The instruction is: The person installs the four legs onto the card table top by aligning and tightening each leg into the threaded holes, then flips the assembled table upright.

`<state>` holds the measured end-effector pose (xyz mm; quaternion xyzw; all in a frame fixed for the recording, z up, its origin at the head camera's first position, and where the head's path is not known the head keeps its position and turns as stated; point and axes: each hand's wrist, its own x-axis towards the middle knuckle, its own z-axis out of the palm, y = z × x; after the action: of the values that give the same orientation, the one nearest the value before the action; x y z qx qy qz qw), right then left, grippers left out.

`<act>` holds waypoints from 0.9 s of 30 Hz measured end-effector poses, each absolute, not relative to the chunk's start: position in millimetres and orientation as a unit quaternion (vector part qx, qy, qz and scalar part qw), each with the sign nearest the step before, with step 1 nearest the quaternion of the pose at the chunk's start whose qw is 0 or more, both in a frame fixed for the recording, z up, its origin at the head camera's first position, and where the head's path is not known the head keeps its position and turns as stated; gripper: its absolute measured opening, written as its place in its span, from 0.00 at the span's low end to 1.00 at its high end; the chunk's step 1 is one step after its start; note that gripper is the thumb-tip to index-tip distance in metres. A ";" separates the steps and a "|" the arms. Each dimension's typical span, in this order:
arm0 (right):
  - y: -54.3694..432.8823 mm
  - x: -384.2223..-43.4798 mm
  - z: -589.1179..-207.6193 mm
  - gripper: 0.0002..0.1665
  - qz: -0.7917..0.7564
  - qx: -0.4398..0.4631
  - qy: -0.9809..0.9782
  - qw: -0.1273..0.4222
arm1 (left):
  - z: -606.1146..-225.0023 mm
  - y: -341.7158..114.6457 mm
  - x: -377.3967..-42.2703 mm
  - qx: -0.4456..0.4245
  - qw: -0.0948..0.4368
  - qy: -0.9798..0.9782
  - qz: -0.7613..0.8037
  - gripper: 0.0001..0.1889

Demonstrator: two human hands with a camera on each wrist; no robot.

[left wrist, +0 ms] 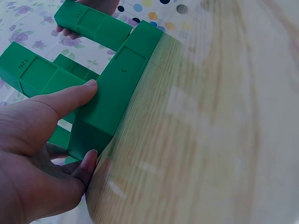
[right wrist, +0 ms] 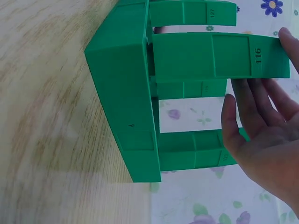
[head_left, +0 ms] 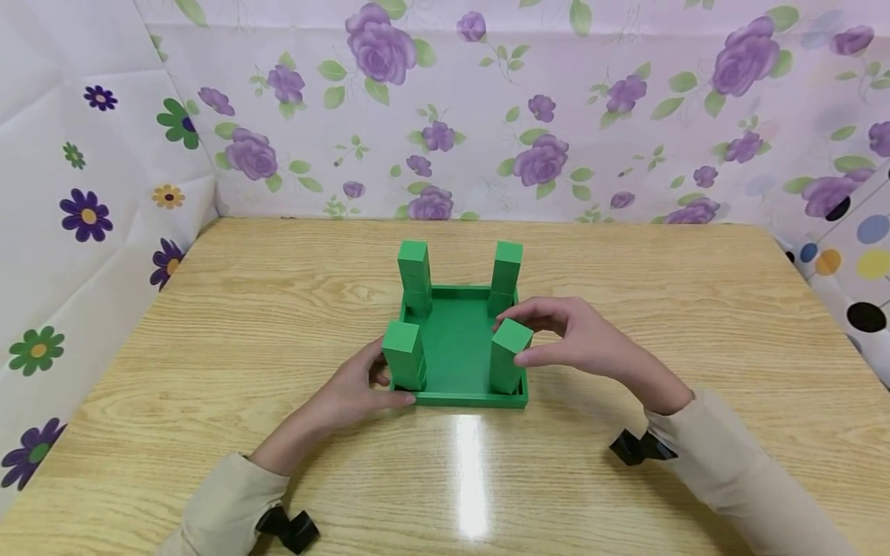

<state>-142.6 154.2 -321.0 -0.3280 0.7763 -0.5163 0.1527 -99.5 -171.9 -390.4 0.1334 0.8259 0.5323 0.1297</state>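
Note:
A shallow green tray [head_left: 455, 347] rests on the table with a tall green block standing at each corner. My left hand [head_left: 351, 394] grips the tray's near-left corner, its thumb [left wrist: 77, 99] along the front wall and other fingers around the side. Between thumb and fingers, my right hand [head_left: 573, 340] pinches the upper part of the near-right block [head_left: 506, 367], marked 116 in the right wrist view. That block is turned slightly against the tray's edges. The near-left block [head_left: 403, 359], far-left block [head_left: 415, 270] and far-right block [head_left: 506, 270] stand untouched by fingertips.
The wooden table [head_left: 278, 293] surrounds the tray on every side. Behind it hangs a sheet with purple flowers [head_left: 431, 116], and another flowered sheet [head_left: 83, 216] bounds the left. Black wrist devices [head_left: 288, 529] sit on the beige sleeves [head_left: 225, 502].

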 end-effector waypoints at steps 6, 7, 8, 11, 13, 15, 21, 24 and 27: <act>152.9 -138.4 -318.8 0.25 -0.500 -0.309 0.801 0.116 | -390.3 -171.8 -99.8 0.137 0.128 0.827 0.530 0.35; 152.5 -137.8 -318.6 0.25 -0.497 -0.304 0.805 0.110 | -390.4 -171.8 -99.9 0.137 0.128 0.827 0.530 0.35; 152.0 -137.3 -318.3 0.25 -0.495 -0.299 0.809 0.106 | -390.4 -171.9 -99.7 0.137 0.127 0.828 0.529 0.35; 150.0 -135.2 -317.1 0.25 -0.485 -0.285 0.822 0.092 | -390.6 -171.9 -99.8 0.136 0.127 0.829 0.527 0.35; 148.5 -133.7 -317.0 0.24 -0.477 -0.277 0.830 0.083 | -390.6 -171.8 -99.8 0.135 0.127 0.830 0.527 0.35; 147.1 -131.9 -316.3 0.23 -0.472 -0.271 0.836 0.075 | -390.4 -171.5 -99.8 0.132 0.129 0.829 0.527 0.35; 144.0 -128.2 -316.4 0.19 -0.474 -0.257 0.841 0.054 | -389.4 -171.9 -99.2 0.132 0.133 0.825 0.533 0.33; 141.8 -126.3 -316.6 0.19 -0.468 -0.248 0.848 0.040 | -389.5 -171.9 -99.4 0.133 0.133 0.825 0.532 0.33; 139.3 -123.9 -316.8 0.20 -0.456 -0.241 0.856 0.025 | -389.7 -171.5 -99.6 0.134 0.131 0.826 0.532 0.33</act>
<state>-123.9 139.3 -316.8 -0.2413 0.8560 -0.4565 0.0251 -99.6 -171.5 -389.7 0.1336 0.8258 0.5320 0.1314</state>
